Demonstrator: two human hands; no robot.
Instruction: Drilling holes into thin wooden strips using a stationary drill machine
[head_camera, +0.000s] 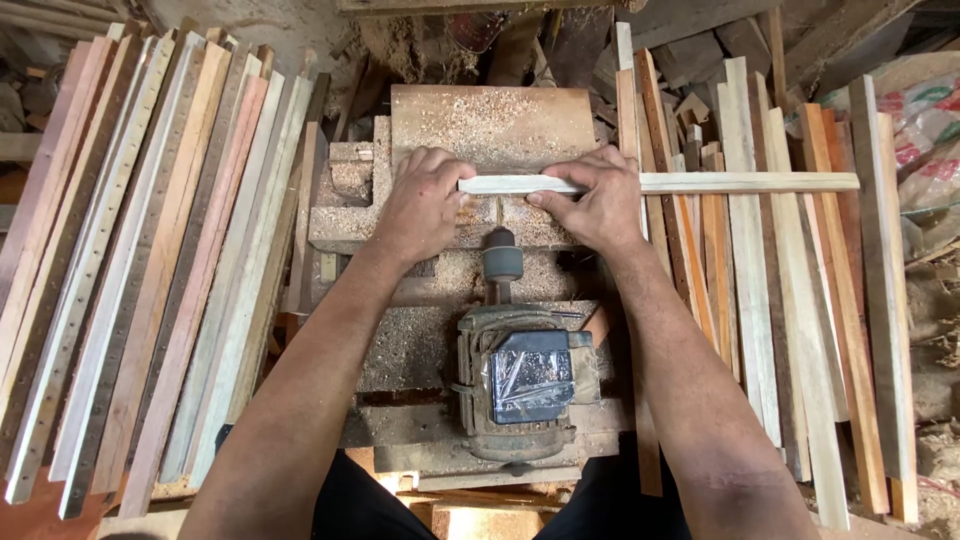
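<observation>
Both hands clamp one pale slat (660, 184) that lies crosswise over the sawdust-covered block (492, 125). The left hand (424, 203) has fingers curled down over the slat's left end, palm pressing toward the block, grip closed on the wood. The right hand (592, 200) pinches the slat just right of the drill bit (498, 209), thumb on the near edge, fingers over the far edge, also closed on it. The slat's long right part sticks out free over the stack at the right. The bit points away from the person, its tip at the slat's near edge between the two hands; whether it has entered the wood cannot be told. The chuck (502, 262) sits behind it on the motor (522, 378), which is partly wrapped in clear plastic. No holes show on the visible top face of the held slat, so drilling on this piece looks early or just starting, as a judgement. Left stack of slats (150, 260) carries rows of small holes along several pieces, so those look finished. Right stack of slats (790, 300) shows plain faces, seemingly still to do; it looks large. Sawdust lies thick on the bench around the motor.
</observation>
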